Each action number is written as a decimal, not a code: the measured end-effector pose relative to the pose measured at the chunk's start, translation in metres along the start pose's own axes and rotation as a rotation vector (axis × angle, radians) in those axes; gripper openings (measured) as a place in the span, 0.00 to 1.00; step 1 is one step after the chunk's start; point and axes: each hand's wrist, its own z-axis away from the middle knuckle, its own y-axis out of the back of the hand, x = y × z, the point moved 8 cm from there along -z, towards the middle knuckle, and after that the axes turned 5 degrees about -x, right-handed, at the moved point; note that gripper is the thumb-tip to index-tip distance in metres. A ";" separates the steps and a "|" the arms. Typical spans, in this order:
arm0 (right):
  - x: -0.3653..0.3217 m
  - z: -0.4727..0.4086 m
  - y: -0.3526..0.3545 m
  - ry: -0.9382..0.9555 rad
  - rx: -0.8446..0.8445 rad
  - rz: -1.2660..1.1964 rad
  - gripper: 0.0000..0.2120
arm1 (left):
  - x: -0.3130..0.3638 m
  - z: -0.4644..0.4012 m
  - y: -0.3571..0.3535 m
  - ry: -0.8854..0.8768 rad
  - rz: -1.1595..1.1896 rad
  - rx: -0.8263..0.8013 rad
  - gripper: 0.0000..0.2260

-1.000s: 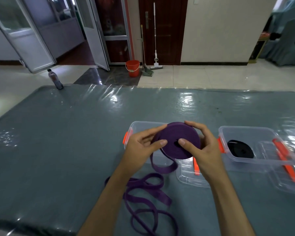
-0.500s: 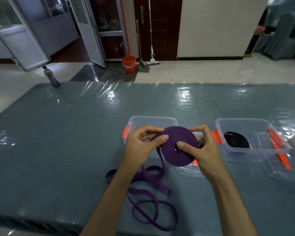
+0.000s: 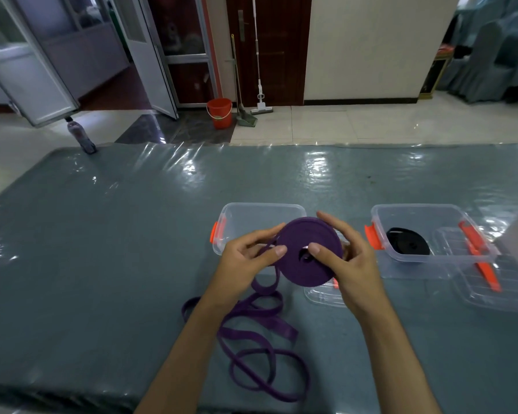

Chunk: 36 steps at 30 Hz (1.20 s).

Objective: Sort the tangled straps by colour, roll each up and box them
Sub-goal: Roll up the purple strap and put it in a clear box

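Left hand (image 3: 245,261) curled on left edge of purple roll (image 3: 308,252), thumb pressed on its face. Right hand (image 3: 350,264) gripped right side, thumb near centre hole, fingers wrapped behind. Roll was held above surface (image 3: 102,249), in front of empty clear box (image 3: 263,213). Loose purple strap (image 3: 260,348) trailed from roll down to surface, looped near front edge between forearms. Second box (image 3: 431,234) stood well right, black roll (image 3: 407,245) inside, lid (image 3: 497,288) just beside it. Wide bare surface lay left; bottle (image 3: 80,137) at far left corner.
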 end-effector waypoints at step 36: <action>0.019 -0.032 0.015 -0.018 0.096 -0.055 0.27 | -0.024 -0.024 0.008 -0.044 -0.264 0.178 0.13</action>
